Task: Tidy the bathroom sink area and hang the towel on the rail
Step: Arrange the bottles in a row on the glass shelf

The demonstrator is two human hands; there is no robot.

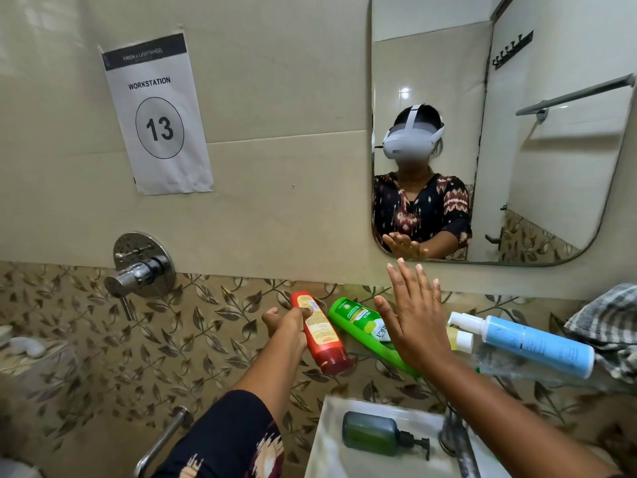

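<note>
My left hand [287,324] is closed around the upper part of a red bottle [322,339] lying on the glass shelf under the mirror. Beside it lies a green bottle [362,327], partly covered by my right hand [415,315], which is held flat with fingers spread and holds nothing. Further right lie a blue pump bottle [531,343], a small yellow bottle [460,339] and a clear bottle [506,365]. A checked grey towel [610,326] is bunched at the shelf's right end. A dark green soap dispenser [379,432] lies on its side on the white sink [327,439].
A chrome shower mixer [141,270] sticks out of the wall at left. The sink tap [455,439] stands at the basin's back. A chrome rail [162,439] runs low at left. The mirror [517,167] reflects a towel rail [575,96] and wall hooks.
</note>
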